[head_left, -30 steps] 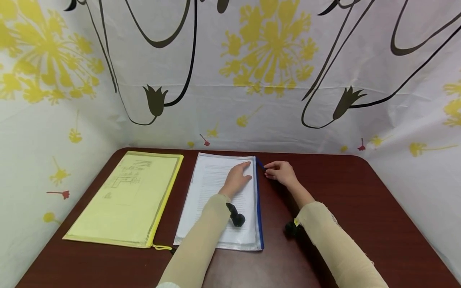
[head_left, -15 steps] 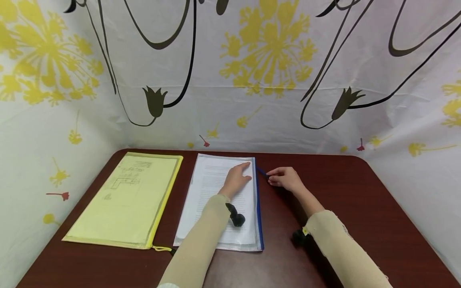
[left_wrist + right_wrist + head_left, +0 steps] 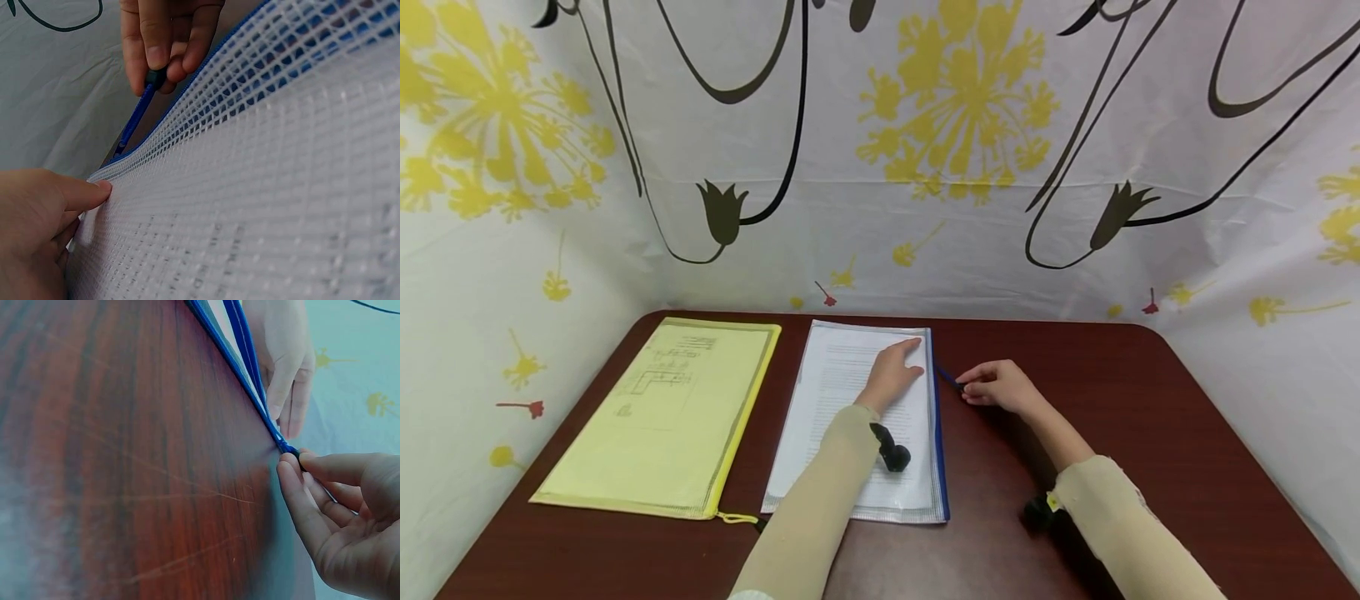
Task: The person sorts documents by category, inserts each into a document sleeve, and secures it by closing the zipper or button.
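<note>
A white mesh zip pouch (image 3: pixel 820 400) with a blue zip and printed paper inside lies mid-table. My left hand (image 3: pixel 891 375) rests on its far right part, fingers extended and thumb spread; in the left wrist view the hand (image 3: pixel 37 219) touches the mesh beside the edge. Off the right edge, my right hand (image 3: pixel 1000 387) pinches the dark end of a blue zip pull (image 3: pixel 134 122) between thumb and fingers. The pull stretches taut from the zip. In the right wrist view the blue zip edges (image 3: pixel 228 359) spread apart from the slider, near the right fingertips (image 3: pixel 309 464).
A yellow zip pouch (image 3: pixel 655 433) holding a sheet with a drawing lies on the left, its yellow pull loop (image 3: pixel 737 517) at the near corner. The dark red-brown table (image 3: pixel 1120 400) meets a white patterned curtain (image 3: pixel 955 250) at the back and sides.
My right hand has drawn the zip pull toward me and slightly right, so it now meets the blue edge lower down. The left hand has stayed in place.
</note>
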`<state>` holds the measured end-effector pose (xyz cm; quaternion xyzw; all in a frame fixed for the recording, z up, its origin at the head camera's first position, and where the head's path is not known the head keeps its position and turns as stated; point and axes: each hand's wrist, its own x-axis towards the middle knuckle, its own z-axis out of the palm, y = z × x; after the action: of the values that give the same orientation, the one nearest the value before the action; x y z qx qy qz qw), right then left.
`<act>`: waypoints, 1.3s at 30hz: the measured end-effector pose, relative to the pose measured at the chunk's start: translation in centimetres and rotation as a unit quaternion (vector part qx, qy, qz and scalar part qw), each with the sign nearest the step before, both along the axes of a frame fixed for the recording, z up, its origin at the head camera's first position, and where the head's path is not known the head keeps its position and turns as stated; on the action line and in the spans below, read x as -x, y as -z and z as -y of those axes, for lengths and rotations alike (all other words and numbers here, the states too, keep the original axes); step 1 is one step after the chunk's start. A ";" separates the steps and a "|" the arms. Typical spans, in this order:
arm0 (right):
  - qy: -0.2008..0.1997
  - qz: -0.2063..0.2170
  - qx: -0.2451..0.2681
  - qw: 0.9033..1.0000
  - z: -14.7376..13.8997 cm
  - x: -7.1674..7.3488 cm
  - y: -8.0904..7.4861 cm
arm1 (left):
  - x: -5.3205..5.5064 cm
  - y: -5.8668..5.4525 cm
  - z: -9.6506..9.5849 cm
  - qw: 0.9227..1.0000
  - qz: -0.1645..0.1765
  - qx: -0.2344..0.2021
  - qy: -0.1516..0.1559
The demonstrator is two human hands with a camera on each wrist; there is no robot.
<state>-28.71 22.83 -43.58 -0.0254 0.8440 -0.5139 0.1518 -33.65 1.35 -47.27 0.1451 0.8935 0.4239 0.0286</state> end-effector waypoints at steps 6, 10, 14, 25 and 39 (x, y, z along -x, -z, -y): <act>-0.022 0.013 0.009 1.000 -0.3 -1.2 -0.3 | 0.0 0.0 0.0 1.000 0.000 -0.001 -0.002; -0.051 0.018 0.016 0.998 -0.5 -2.0 -0.5 | -0.1 0.0 0.0 1.000 0.003 -0.001 -0.002; -0.086 0.025 0.024 0.996 -0.8 -2.8 -0.6 | -0.2 0.0 -0.1 1.000 0.001 -0.003 -0.004; -0.166 0.046 0.030 0.985 -1.1 -5.1 -1.4 | -0.2 -0.3 0.0 1.000 0.004 -0.008 -0.002; -0.249 0.064 0.032 0.966 -1.5 -7.4 -2.2 | -0.1 -0.5 0.2 1.000 0.004 -0.011 -0.013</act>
<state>-21.29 24.34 -41.42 -0.2064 0.7825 -0.4873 0.3279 -33.56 1.18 -46.75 0.1325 0.8905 0.4345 0.0253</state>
